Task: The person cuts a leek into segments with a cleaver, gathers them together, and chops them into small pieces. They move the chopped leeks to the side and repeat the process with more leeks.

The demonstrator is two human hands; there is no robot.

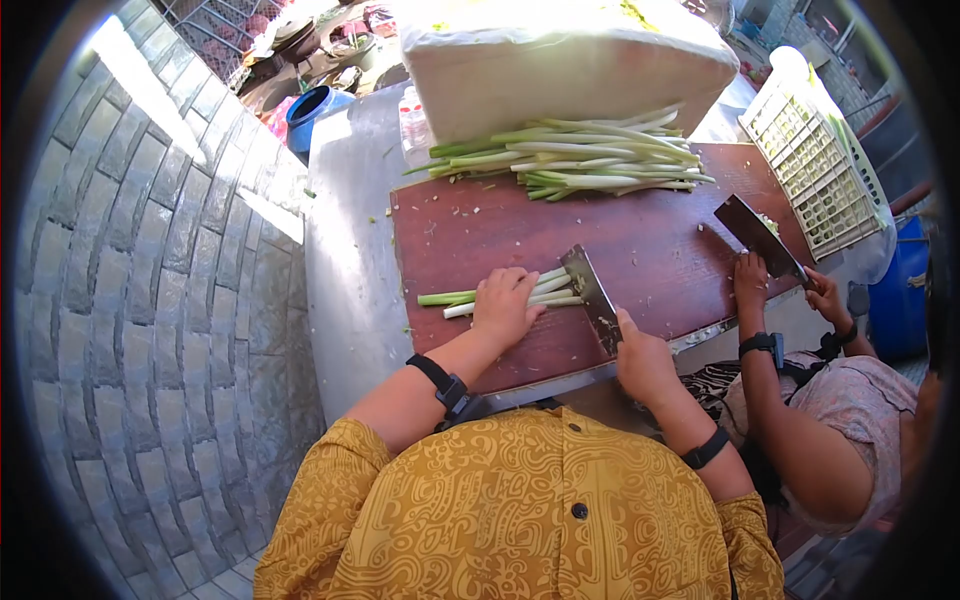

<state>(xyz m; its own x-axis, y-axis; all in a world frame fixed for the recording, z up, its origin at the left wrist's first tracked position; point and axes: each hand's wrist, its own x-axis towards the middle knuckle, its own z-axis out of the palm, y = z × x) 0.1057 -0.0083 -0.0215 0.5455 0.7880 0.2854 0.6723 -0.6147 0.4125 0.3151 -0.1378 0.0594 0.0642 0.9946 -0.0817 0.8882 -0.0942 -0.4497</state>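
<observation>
My left hand (pixel 507 305) is closed over a small bunch of green onions (pixel 462 299) lying on the dark red board (pixel 450 230). Their white ends point right, toward a cleaver (pixel 590 292). The cleaver's handle is in my right hand (pixel 645 360), near the board's front edge. Its blade stands at the cut ends of the stalks, a short way right of my left hand. Small bits of onion are scattered over the board and stick to the blade.
A large pile of green onions (pixel 580 155) lies at the board's back, before a big white block (pixel 560 70). At the right, a co-worker's hands (pixel 750 283) work with another cleaver (pixel 757 232) beside a white plastic basket (pixel 815 160). Clear bottles (pixel 413 122) stand back left.
</observation>
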